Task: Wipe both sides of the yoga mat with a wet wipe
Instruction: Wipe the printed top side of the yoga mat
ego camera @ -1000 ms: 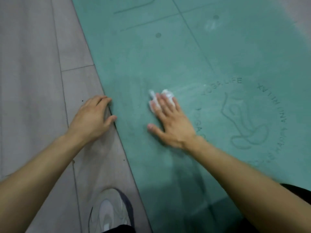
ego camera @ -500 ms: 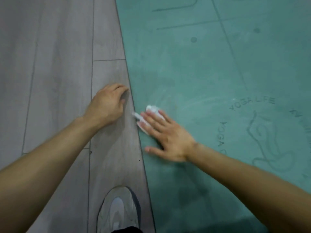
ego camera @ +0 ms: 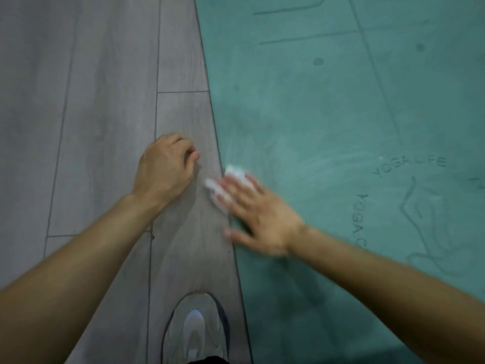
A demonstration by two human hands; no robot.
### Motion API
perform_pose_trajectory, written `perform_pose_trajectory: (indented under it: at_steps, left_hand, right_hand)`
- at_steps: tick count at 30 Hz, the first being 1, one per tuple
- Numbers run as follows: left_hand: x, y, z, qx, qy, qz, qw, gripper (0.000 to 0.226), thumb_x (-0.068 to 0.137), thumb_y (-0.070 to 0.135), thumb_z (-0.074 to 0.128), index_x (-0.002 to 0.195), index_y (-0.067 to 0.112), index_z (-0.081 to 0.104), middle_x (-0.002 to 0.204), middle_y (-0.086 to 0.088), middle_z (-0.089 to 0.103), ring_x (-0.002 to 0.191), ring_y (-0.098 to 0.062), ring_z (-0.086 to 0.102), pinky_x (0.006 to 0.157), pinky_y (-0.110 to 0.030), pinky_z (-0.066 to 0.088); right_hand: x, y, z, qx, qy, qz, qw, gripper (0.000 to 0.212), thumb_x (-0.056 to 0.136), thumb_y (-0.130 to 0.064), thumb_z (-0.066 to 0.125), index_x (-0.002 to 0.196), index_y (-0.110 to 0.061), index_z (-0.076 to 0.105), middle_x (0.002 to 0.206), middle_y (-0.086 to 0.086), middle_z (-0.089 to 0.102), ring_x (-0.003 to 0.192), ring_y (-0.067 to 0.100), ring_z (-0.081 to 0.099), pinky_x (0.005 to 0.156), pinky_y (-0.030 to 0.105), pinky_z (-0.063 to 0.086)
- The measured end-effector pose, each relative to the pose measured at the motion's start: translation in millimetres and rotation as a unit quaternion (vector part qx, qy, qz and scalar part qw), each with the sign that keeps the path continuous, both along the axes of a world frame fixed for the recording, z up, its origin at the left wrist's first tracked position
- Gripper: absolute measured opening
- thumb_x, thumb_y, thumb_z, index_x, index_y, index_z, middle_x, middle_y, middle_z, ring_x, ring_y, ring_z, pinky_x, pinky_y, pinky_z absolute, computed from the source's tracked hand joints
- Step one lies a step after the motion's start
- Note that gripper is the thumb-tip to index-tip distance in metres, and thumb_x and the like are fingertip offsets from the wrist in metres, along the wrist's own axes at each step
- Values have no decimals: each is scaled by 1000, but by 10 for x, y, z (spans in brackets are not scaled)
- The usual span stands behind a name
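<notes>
Spread flat on grey plank flooring (ego camera: 99, 106): a teal yoga mat (ego camera: 328, 106), its left edge running diagonally from top centre down toward the bottom. Pressed palm-down at that edge: the right hand (ego camera: 258, 216), blurred, fingers (ego camera: 233, 193) extended and splayed rather than curled, pinning a crumpled white wet wipe (ego camera: 231, 177) beneath the fingertips. Under the fingertips and poking out beyond them, the wipe, partly over the mat's rim and partly over the floor just left of it. Whether gripped or merely pressed flat, cannot tell through the blur. Off the thumb side, the thumb lying right at the mat's border. Well beyond the little-finger side, embossed lettering "YOGA LIFE" (ego camera: 409, 164) and a looping line figure (ego camera: 430, 227) on the mat surface; farther past the fingertips, faint pale streaks, straight guide lines and two dark dots (ego camera: 318, 61). Just left of the wipe, apart from it, the left hand (ego camera: 165, 169) resting on the floor beside the mat, fingers curled loosely under, holding nothing visible. Behind both wrists, toward the bottom edge, a grey-and-white shoe (ego camera: 195, 334) on the planks beside the mat.
</notes>
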State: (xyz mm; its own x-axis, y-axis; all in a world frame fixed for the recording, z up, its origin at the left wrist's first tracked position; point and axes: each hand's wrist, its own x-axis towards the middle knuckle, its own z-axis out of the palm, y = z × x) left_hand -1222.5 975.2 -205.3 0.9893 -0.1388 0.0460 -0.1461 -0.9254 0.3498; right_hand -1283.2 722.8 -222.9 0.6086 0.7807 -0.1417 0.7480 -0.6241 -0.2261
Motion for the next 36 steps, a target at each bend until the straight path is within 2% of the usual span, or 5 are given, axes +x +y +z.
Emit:
perform_pose_trajectory:
  at_steps: [4,12,20,29,36]
  left_hand:
    - [-62,-30,-76,-3,-5,-13,1000,13,101,21,63,96,10,69,94,-7,62,85,-24,55,74,-39,47]
    - [-163,-64,-39,13,-2,-50,999,12,97,22,70,99,12,76,96,-2,65,88,-19,58,78,-30,44]
    - [-229,-331,-83,-6,-9,-50,999,7,97,13,65,99,14,72,97,-6,67,89,-28,61,79,-43,50]
    - [-646,-997,189,10,103,-124,987,37,92,60,67,81,25,63,75,6,70,73,-22,68,59,-33,46]
    - [-1065,-1318,318,189,197,-249,929,70,65,95,60,68,27,44,88,4,74,91,-18,71,71,-31,47]
  right_hand:
    - [-343,-538,67,3,46,148,988,73,110,-58,36,169,-25,10,177,-1,0,163,20,-7,132,49,8]
    - [1326,-794,-105,-10,-9,-414,910,82,104,-70,18,169,-20,9,177,3,0,163,23,-4,131,46,-3]
    - [-367,-687,4,-6,9,-6,1000,71,111,-57,34,169,-24,10,177,1,1,163,21,-6,132,48,8]
    - [-520,-1905,-117,-66,27,-620,781,89,99,-77,6,169,-21,-1,177,6,-5,162,19,-14,131,48,-4]
    - [-1142,-943,-6,-14,17,-146,989,73,110,-58,36,169,-24,10,177,4,-3,163,26,-9,131,52,6]
